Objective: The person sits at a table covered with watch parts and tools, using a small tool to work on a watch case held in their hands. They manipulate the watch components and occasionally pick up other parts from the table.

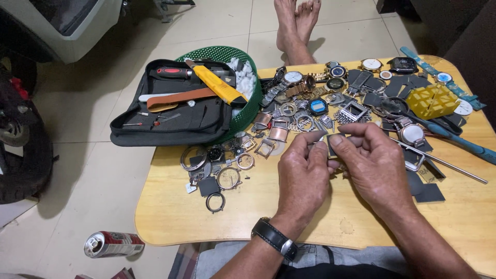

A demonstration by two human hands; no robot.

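Head camera view, looking down at a low wooden table (170, 217) strewn with watch parts. In the centre of the frame the person's two hands meet above the tabletop, fingertips together, pinching one small dark flat piece (330, 146) between them. The left hand (302, 173), with a black-strapped wristwatch (275, 238) on its wrist, closes thumb and forefinger on the piece's left edge; the right hand (369, 165) closes on its right edge and top. The piece sits right between the hands, equally near both, and seems to stand roughly upright, though fingers hide most of it, so its exact shape cannot be told. It looks thin, dark grey or black, and squarish. Beyond the hands, towards the upper centre and upper right, lies a heap of watch cases, bezels and bands (305, 103). A yellow plastic holder (431, 101) sits at upper right. At upper left an open black tool pouch (170, 111) rests on a green basket (253, 111), with a yellow utility knife (217, 85) lying across it.
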